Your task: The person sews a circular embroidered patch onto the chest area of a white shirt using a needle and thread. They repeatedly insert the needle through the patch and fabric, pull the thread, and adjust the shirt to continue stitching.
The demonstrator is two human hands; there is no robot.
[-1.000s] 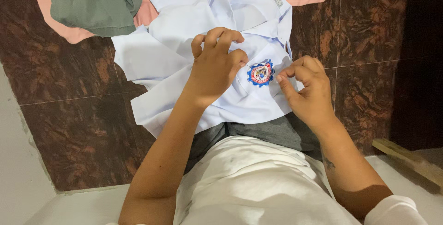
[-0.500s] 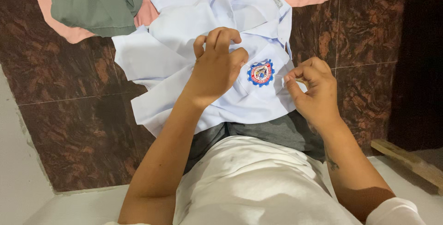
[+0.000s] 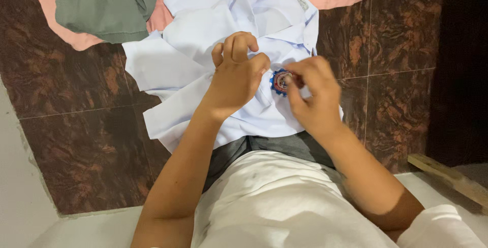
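Head view shows your left hand (image 3: 235,80) pinching the soft white shirt (image 3: 203,49) on your lap, while your right hand (image 3: 312,95), fingers curled tight, covers the round blue badge (image 3: 278,81), so a slip could bunch the thin cloth or prick you.

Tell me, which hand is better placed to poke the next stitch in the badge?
Probably the right hand: its pinched fingers sit directly over the blue round badge. The left hand rests beside it, bunching the white shirt.
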